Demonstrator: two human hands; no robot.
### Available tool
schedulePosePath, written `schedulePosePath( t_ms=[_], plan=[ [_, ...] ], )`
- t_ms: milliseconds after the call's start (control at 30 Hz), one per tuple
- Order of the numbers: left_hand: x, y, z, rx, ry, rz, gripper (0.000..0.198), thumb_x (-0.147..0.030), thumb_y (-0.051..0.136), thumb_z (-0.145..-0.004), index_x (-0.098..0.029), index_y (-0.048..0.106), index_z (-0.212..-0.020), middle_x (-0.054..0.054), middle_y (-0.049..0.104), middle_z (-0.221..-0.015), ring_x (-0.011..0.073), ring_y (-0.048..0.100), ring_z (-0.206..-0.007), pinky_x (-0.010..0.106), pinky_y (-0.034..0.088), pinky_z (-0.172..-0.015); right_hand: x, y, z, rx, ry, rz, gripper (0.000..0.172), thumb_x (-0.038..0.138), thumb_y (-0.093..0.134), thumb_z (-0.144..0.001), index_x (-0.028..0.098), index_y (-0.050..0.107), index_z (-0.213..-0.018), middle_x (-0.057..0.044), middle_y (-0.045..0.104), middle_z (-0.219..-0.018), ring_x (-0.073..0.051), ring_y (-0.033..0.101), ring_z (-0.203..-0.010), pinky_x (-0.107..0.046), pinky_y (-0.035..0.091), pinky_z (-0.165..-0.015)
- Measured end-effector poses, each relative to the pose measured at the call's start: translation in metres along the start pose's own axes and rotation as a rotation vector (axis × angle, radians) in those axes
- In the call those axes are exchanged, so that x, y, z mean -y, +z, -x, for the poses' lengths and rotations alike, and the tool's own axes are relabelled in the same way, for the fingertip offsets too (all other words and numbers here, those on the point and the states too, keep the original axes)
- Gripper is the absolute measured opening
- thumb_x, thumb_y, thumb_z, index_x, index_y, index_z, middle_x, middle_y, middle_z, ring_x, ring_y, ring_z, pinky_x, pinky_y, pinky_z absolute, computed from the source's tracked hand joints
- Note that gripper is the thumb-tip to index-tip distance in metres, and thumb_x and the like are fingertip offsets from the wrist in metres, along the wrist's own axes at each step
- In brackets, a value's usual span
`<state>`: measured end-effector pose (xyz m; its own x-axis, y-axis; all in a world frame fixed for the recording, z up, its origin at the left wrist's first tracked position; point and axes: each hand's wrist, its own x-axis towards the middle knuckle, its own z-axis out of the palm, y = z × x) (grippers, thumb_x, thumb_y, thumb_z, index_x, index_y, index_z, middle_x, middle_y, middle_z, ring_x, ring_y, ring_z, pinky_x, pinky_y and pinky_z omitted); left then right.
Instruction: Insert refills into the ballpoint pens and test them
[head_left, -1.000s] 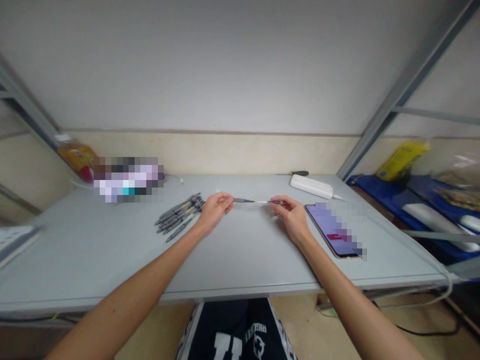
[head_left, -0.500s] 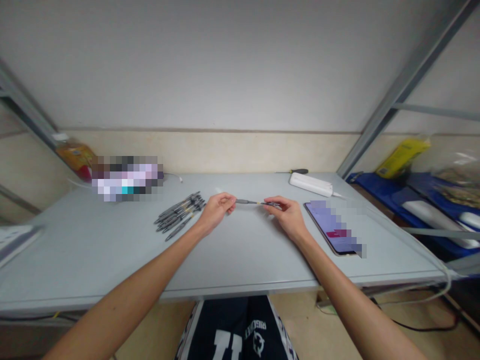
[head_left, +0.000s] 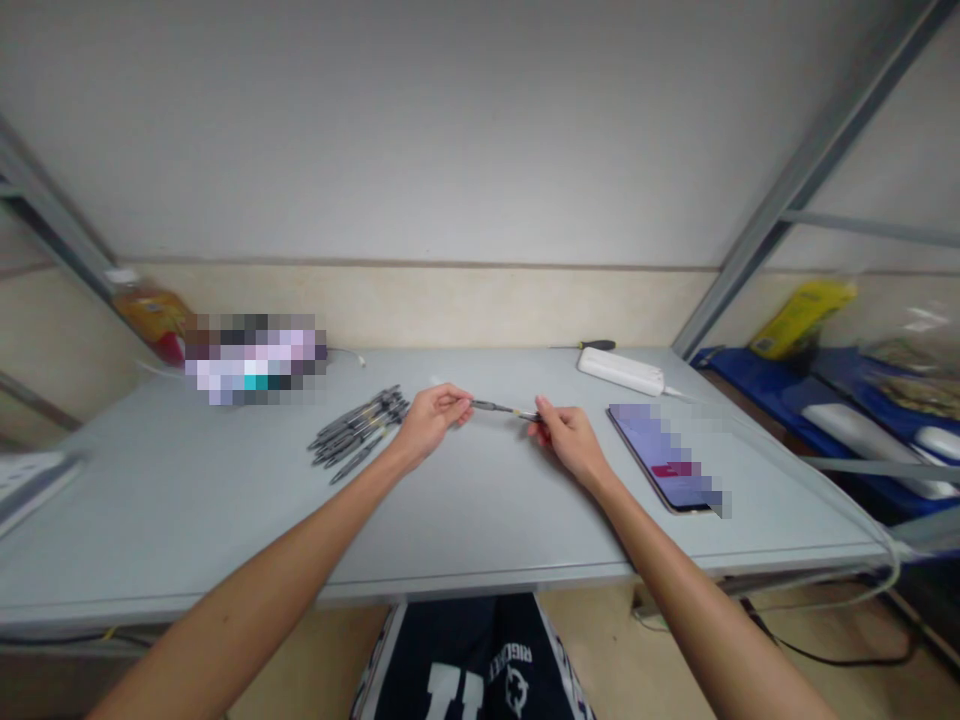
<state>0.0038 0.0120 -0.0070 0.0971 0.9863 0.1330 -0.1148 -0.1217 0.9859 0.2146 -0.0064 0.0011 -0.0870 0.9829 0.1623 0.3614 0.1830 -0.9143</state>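
Between my hands, over the middle of the table, a slim grey pen [head_left: 493, 406] is held almost level, its right end slightly lower. My left hand [head_left: 435, 425] pinches its left tip between thumb and fingers. Closed round its right end is my right hand [head_left: 564, 436], the thumb on top and the fingers curled below, so that end is mostly hidden. Just left of my left hand lies a bundle of several similar grey pens [head_left: 360, 425], roughly side by side and slanting up to the right.
Right of my right hand a phone [head_left: 660, 460] lies on the grey table [head_left: 480, 520]. Behind it are a white power strip [head_left: 621, 371] with a cable and a screwdriver [head_left: 598, 345]. A bottle [head_left: 150, 315] and a blurred-out object [head_left: 255, 360] stand back left.
My right hand has turned: its thumb now lies over the pen's right end and its fingers are curled under. That end has dipped slightly. The left hand has hardly moved.
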Motion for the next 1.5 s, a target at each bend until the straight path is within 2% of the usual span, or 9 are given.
schedulePosePath(
  t_ms=[100, 167, 367, 567, 767, 1000, 1100, 1300, 1500],
  plan=[
    [-0.0001, -0.0005, -0.0017, -0.045, 0.002, -0.002, 0.029, -0.037, 0.074, -0.061, -0.012, 0.063, -0.074, 0.002, 0.063, -0.060, 0.0100, 0.055, -0.055, 0.024, 0.042, -0.057, -0.0003, -0.0017, -0.0016, -0.065, -0.078, -0.123, 0.038, 0.052, 0.059, -0.072, 0.016, 0.065, -0.081, 0.002, 0.053, -0.054, -0.009, 0.042, -0.044, -0.023, 0.034, -0.045],
    [0.0000, -0.0009, -0.0023, -0.063, -0.002, 0.000, 0.030, -0.037, 0.074, -0.061, -0.012, 0.063, -0.073, 0.002, 0.062, -0.059, 0.0100, 0.055, -0.055, 0.024, 0.042, -0.056, -0.0016, -0.0028, -0.0028, -0.079, -0.102, -0.187, 0.037, 0.046, 0.066, -0.067, 0.016, 0.064, -0.089, 0.001, 0.057, -0.062, -0.010, 0.046, -0.048, -0.023, 0.038, -0.047],
    [0.0005, -0.0018, -0.0021, -0.070, -0.017, -0.002, 0.031, -0.037, 0.075, -0.059, -0.012, 0.063, -0.072, 0.002, 0.062, -0.058, 0.0104, 0.055, -0.054, 0.024, 0.042, -0.056, -0.0037, -0.0034, -0.0037, -0.042, -0.077, -0.169, 0.035, 0.048, 0.062, -0.071, 0.014, 0.065, -0.076, 0.003, 0.050, -0.050, -0.010, 0.042, -0.046, -0.023, 0.034, -0.046],
    [0.0008, -0.0013, -0.0010, -0.049, -0.008, 0.013, 0.031, -0.037, 0.075, -0.059, -0.012, 0.062, -0.073, 0.002, 0.062, -0.058, 0.0104, 0.055, -0.054, 0.024, 0.042, -0.056, -0.0006, -0.0031, -0.0003, -0.018, -0.036, -0.013, 0.052, 0.061, 0.049, -0.077, 0.017, 0.051, -0.048, 0.004, 0.039, -0.038, -0.008, 0.032, -0.038, -0.023, 0.025, -0.041],
    [-0.0002, -0.0003, -0.0003, -0.036, -0.010, -0.006, 0.029, -0.036, 0.074, -0.061, -0.012, 0.062, -0.073, 0.002, 0.062, -0.059, 0.0102, 0.055, -0.054, 0.024, 0.042, -0.056, -0.0020, -0.0013, -0.0004, -0.029, 0.027, 0.000, 0.064, 0.066, 0.035, -0.081, 0.014, 0.058, -0.051, 0.001, 0.043, -0.038, -0.009, 0.036, -0.036, -0.022, 0.026, -0.038],
    [0.0014, -0.0014, -0.0021, -0.066, -0.014, 0.012, 0.031, -0.037, 0.074, -0.060, -0.012, 0.062, -0.073, 0.002, 0.062, -0.059, 0.0097, 0.054, -0.053, 0.024, 0.041, -0.055, -0.0056, 0.0001, -0.0035, -0.045, -0.077, -0.155, 0.045, 0.050, 0.062, -0.070, 0.016, 0.059, -0.099, 0.000, 0.061, -0.064, -0.009, 0.044, -0.042, -0.022, 0.035, -0.041],
    [0.0023, -0.0020, -0.0022, -0.061, -0.016, 0.020, 0.032, -0.037, 0.075, -0.059, -0.012, 0.061, -0.072, 0.002, 0.062, -0.058, 0.0099, 0.054, -0.053, 0.024, 0.041, -0.055, -0.0047, 0.0000, -0.0027, -0.026, -0.077, -0.100, 0.038, 0.052, 0.058, -0.073, 0.015, 0.062, -0.077, 0.001, 0.056, -0.053, -0.009, 0.042, -0.041, -0.022, 0.033, -0.041],
    [0.0026, -0.0020, -0.0014, -0.035, -0.012, 0.023, 0.032, -0.038, 0.074, -0.060, -0.012, 0.062, -0.073, 0.001, 0.061, -0.057, 0.0096, 0.054, -0.052, 0.024, 0.041, -0.054, -0.0009, -0.0004, 0.0000, 0.013, -0.023, -0.025, 0.058, 0.062, 0.040, -0.081, 0.015, 0.058, -0.054, 0.000, 0.048, -0.041, -0.009, 0.039, -0.039, -0.022, 0.030, -0.041],
    [0.0035, -0.0026, -0.0025, -0.051, -0.001, 0.024, 0.030, -0.038, 0.074, -0.061, -0.013, 0.062, -0.072, 0.001, 0.061, -0.057, 0.0098, 0.054, -0.053, 0.024, 0.040, -0.055, -0.0019, -0.0009, -0.0022, -0.073, -0.102, -0.135, 0.044, 0.053, 0.059, -0.072, 0.017, 0.062, -0.096, -0.001, 0.062, -0.064, -0.010, 0.047, -0.046, -0.023, 0.036, -0.045]
  ],
)
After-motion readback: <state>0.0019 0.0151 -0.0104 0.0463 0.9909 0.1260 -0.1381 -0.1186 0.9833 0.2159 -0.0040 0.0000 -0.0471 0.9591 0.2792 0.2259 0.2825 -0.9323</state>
